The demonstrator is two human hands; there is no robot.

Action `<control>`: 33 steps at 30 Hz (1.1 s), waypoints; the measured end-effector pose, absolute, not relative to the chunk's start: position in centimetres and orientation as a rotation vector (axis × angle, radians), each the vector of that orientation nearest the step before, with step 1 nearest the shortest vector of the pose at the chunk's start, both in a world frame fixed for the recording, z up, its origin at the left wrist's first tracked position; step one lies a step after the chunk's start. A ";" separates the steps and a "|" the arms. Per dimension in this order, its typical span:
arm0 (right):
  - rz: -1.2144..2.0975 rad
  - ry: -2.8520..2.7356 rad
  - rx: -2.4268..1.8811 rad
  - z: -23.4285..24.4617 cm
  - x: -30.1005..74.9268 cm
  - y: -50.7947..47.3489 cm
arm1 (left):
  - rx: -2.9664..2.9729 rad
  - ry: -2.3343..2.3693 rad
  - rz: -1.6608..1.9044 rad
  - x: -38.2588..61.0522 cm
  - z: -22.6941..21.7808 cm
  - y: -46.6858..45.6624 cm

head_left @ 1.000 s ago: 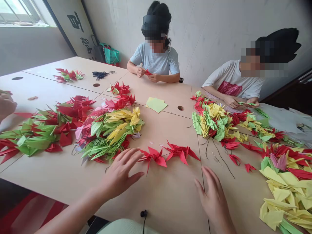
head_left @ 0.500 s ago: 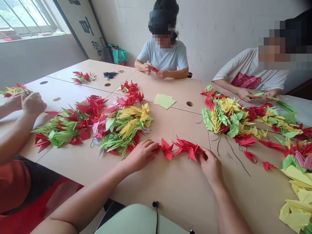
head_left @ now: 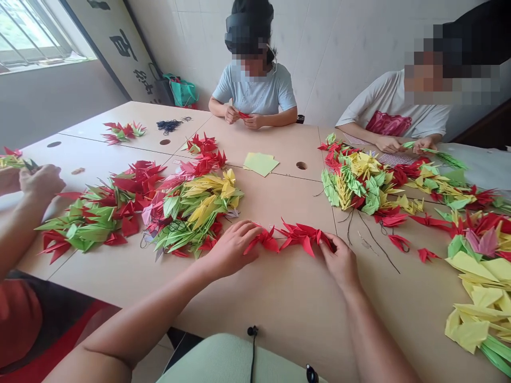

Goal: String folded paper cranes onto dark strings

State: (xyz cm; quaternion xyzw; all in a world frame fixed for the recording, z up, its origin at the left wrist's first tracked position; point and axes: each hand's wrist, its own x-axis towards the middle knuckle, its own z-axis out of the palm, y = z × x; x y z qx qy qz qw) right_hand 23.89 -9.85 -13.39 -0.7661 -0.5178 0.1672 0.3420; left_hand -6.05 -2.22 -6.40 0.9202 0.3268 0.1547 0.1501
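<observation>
A short row of red folded paper cranes (head_left: 293, 235) lies on the wooden table (head_left: 279, 303) in front of me. My left hand (head_left: 231, 249) rests on its left end, fingers curled over a red crane. My right hand (head_left: 340, 259) pinches the right end of the row. Both hands are closed on the red paper.
Heaps of red, green and yellow folded cranes (head_left: 191, 205) lie left, a mixed heap (head_left: 359, 183) right, yellow folds (head_left: 479, 298) near right. Yellow sheets (head_left: 260, 162) sit mid-table. Two people fold paper across the table; another person's hands (head_left: 38, 181) work at left.
My hands went from hovering open over the table to closing on both ends of the red crane row. The view shifted slightly.
</observation>
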 end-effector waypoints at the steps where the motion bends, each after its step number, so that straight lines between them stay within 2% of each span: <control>1: 0.446 -1.340 -1.995 -13.3 23.8 -9.8 | 2.653 0.919 0.433 -5.6 -6.4 -2.0; 11: 0.487 -1.340 -1.926 -13.0 23.5 -9.7 | 2.695 0.976 0.421 -6.3 -5.5 -1.7; 16: 0.501 -1.331 -1.913 -12.8 23.2 -9.5 | 2.742 0.894 0.473 -3.5 -4.1 -2.4; 23: 0.527 -1.306 -1.911 -12.4 22.8 -9.6 | 2.885 0.810 0.350 1.7 -4.4 -0.4; 33: 0.601 -1.290 -1.878 -11.9 22.7 -9.4 | 2.922 0.885 0.225 -0.1 -3.0 -0.4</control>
